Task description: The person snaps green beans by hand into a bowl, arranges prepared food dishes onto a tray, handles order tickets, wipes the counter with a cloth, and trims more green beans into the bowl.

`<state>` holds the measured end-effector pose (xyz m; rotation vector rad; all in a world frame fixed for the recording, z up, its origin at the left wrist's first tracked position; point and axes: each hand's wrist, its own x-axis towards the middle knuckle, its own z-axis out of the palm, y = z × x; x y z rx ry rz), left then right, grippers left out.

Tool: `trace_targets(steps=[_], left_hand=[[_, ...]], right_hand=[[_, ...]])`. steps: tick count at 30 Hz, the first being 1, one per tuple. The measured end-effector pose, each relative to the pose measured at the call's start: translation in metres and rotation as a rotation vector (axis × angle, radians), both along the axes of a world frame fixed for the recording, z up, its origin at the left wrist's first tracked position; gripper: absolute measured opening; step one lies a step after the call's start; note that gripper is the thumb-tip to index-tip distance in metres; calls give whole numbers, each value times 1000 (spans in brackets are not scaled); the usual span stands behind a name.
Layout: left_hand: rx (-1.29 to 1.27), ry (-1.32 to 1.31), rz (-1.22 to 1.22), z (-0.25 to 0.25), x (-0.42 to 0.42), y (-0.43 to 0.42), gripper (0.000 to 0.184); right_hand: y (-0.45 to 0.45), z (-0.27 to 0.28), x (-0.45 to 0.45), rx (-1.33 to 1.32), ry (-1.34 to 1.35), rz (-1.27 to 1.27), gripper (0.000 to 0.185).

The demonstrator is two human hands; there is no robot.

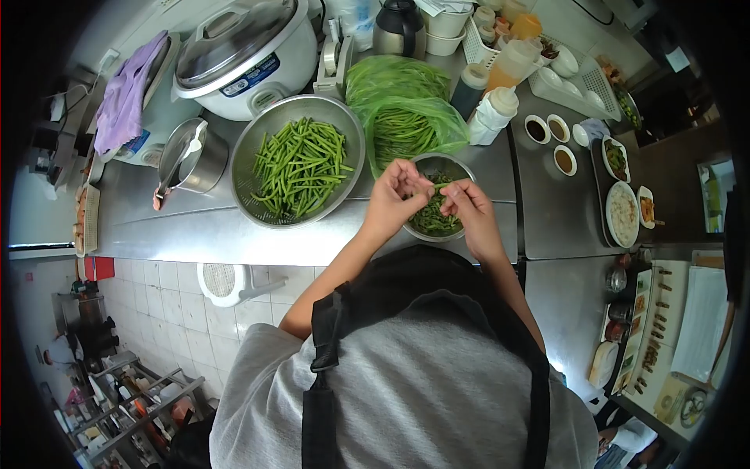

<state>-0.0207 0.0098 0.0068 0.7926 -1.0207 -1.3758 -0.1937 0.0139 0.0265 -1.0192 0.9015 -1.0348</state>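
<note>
My left hand (397, 197) and my right hand (473, 215) meet over a small metal bowl (461, 166). Both are closed in a pinch, with a short piece of green bean (439, 186) showing between the fingertips. Small green bean scraps (434, 219) lie in the bowl beneath. To the left, a large steel colander (244, 162) holds a heap of cut green beans (301, 168). Just behind my hands lies an open green plastic bag (398, 78) full of long whole beans (402, 131).
A rice cooker (254, 74) and a metal pot (211, 160) with a utensil stand at the left. Sauce bottles (496, 109) are beyond the bag. Sauce cups (564, 160) and a white plate of food (623, 213) sit at the right. A white stool (221, 285) stands below the counter edge.
</note>
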Motion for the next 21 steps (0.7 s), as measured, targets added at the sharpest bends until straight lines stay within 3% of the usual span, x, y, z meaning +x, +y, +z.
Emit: trace_targets(steps=[3, 5, 6, 9, 10, 11, 14, 16, 17, 20, 21], left_hand=[[58, 65, -36, -2, -2, 8, 26], [58, 21, 112, 1, 8, 9, 23], [58, -1, 182, 5, 17, 10, 22], [-88, -430, 580, -5, 88, -13, 17], [-262, -1312, 887, 34, 120, -9, 30], [-231, -1355, 1009, 35, 124, -14, 36], [-336, -1234, 744, 47, 108, -36, 33], [-275, -1065, 398, 43, 72, -51, 27], [-371, -1184, 342, 27, 58, -64, 22], [-329, -1664, 120, -23, 36, -90, 15], [-333, -1806, 71, -32, 33, -98, 14]], right_hand=[[-3, -2, 5, 141, -247, -55, 20], [-8, -2, 1, 186, -311, -93, 21], [-9, -1, 0, 100, -153, -81, 21], [-11, -2, -9, -273, 369, -116, 20], [-13, -10, -13, -476, 572, -172, 20], [-13, -14, -16, -679, 773, -220, 20], [-7, -4, -19, -291, 710, -123, 17], [-11, 5, -18, -202, 752, -138, 19], [-13, 8, -17, -160, 773, -147, 21], [-13, 4, -6, -446, 583, -305, 25], [-13, 5, -11, -373, 660, -258, 25]])
